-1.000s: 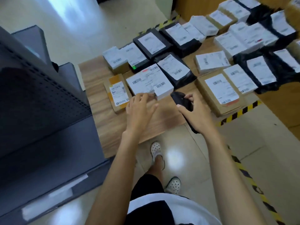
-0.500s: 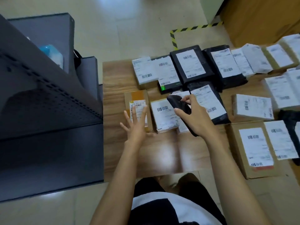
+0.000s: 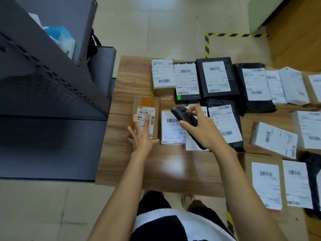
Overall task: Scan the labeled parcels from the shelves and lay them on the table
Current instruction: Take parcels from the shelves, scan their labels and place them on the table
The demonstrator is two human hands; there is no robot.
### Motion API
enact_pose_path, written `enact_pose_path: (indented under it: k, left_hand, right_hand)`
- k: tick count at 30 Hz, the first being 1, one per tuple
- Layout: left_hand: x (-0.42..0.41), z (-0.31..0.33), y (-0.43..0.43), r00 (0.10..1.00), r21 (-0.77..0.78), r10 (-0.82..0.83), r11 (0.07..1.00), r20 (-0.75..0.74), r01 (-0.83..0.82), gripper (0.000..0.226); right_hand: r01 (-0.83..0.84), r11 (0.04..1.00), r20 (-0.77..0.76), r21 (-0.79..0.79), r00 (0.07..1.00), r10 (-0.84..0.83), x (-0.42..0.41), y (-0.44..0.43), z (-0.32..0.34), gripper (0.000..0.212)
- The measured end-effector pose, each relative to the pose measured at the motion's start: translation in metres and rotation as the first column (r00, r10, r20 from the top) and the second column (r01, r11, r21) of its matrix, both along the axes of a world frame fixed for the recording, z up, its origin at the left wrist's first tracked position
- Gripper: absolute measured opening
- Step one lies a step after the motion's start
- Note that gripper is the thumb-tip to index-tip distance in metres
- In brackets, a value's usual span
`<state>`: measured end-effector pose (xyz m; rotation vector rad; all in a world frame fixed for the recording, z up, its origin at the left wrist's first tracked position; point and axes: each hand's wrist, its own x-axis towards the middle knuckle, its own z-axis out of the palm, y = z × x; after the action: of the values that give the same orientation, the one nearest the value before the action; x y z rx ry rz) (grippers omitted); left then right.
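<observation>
Black scanner [image 3: 184,117], frame centre, held in the right grip [image 3: 204,132] above labelled parcels [image 3: 171,132]; left grip [image 3: 142,137], fingers spread wide, over the brown parcel [image 3: 149,103] on the wooden desk [image 3: 173,168], left of centre.

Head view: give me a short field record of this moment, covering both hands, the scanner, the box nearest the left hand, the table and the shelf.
left hand: open, fingers spread over the brown box; contact unclear
right hand: grips the scanner, held over a white parcel
table: wood, many parcels lying label up
shelf: grey metal, left of the table
</observation>
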<state>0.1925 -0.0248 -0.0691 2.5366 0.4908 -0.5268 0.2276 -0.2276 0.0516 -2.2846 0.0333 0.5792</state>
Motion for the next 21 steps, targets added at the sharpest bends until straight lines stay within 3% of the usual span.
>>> enact_pose_path:
  k: [5,10,16,21]
  left_hand:
    - [-0.018,0.024,-0.009,0.942,0.078,0.190,0.973,0.276,-0.219,0.122]
    - [-0.032,0.064,-0.024,0.800,0.124,0.187,0.943,0.569,-0.309,0.133]
    - [-0.043,0.102,-0.070,0.783,0.167,0.108,0.951,0.612,-0.262,0.140]
    - [-0.065,0.109,-0.112,0.792,0.201,0.102,0.941,0.601,-0.274,0.131]
  right_hand:
    - [-0.072,0.997,0.028,0.017,0.997,0.071,-0.009,-0.020,0.013,0.035]
    - [-0.126,0.984,0.051,0.127,0.991,0.120,-0.024,-0.039,0.033,0.032]
    - [-0.286,0.954,0.121,0.091,0.954,0.274,-0.046,-0.064,0.066,0.035]
    - [-0.322,0.945,0.181,0.060,0.934,0.307,-0.073,-0.089,0.076,0.032]
